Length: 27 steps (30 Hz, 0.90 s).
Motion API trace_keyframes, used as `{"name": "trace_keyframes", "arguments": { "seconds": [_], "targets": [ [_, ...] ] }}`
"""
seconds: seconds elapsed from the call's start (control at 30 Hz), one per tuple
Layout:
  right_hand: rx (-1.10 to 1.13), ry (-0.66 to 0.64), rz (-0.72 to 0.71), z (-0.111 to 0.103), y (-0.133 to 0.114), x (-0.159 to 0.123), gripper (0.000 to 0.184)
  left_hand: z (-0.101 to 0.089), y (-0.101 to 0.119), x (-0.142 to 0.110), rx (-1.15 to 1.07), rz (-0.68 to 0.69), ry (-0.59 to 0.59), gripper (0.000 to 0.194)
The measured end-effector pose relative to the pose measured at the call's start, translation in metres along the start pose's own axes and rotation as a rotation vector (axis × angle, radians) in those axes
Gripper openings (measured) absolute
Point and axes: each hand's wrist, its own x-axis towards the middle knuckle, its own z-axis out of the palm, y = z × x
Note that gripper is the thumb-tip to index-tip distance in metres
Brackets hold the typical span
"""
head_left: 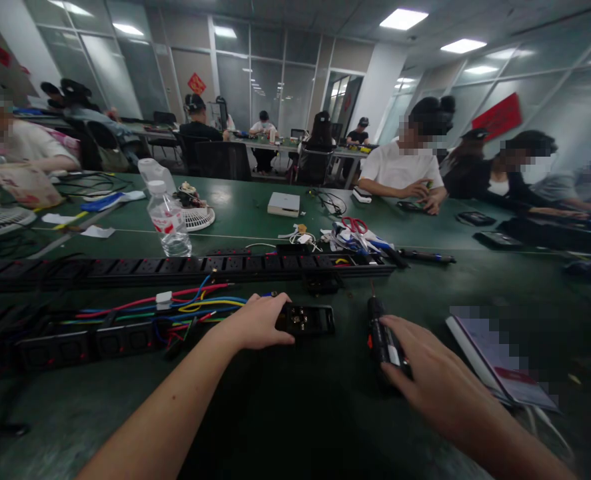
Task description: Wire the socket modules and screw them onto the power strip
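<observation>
On my feed, both bare arms reach inward from the bottom of the head view. My left forearm slants up and to the right, ending in the left hand, back upward, thumb nearest me and the fingers opposite it in a pinch-like curve. My right forearm angles up and to the left; the right hand lies back upward, index finger reaching forward, thumb set apart below it. The two hands are well apart.
</observation>
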Motion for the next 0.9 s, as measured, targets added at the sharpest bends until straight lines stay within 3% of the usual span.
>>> {"name": "trace_keyframes", "arguments": {
  "seconds": [0.07,0.13,0.2,0.27,0.47,0.63,0.7,0.8,0.9],
  "targets": [
    [0.01,0.03,-0.07,0.001,-0.034,0.012,0.063,-0.002,0.002,-0.002,-0.012,0.017,-0.012,0.057],
    [0.02,0.051,-0.112,0.005,-0.064,0.031,0.078,-0.004,0.003,-0.004,-0.014,0.03,-0.018,0.054],
    [0.042,0.05,-0.16,0.01,-0.085,0.05,0.091,-0.006,0.005,-0.007,-0.014,0.039,-0.025,0.053],
    [0.073,0.026,-0.21,0.015,-0.097,0.065,0.087,-0.008,0.005,-0.009,-0.018,0.047,-0.043,0.056],
    [0.153,-0.087,-0.289,0.017,-0.098,0.075,0.046,-0.014,0.0,-0.012,-0.071,0.103,-0.143,0.048],
    [0.19,-0.104,-0.303,0.009,-0.096,0.074,0.048,-0.017,-0.012,-0.009,-0.072,0.05,-0.121,0.025],
    [0.198,-0.083,-0.319,0.01,-0.094,0.075,0.049,-0.019,-0.015,-0.009,0.024,-0.001,-0.12,0.033],
    [0.245,-0.036,-0.356,0.026,-0.085,0.079,0.052,-0.023,-0.017,-0.009,0.072,0.051,-0.182,0.036],
    [0.321,0.016,-0.41,0.056,-0.072,0.087,0.054,-0.024,-0.018,-0.005,0.093,0.087,-0.205,0.034]
  ]
}}
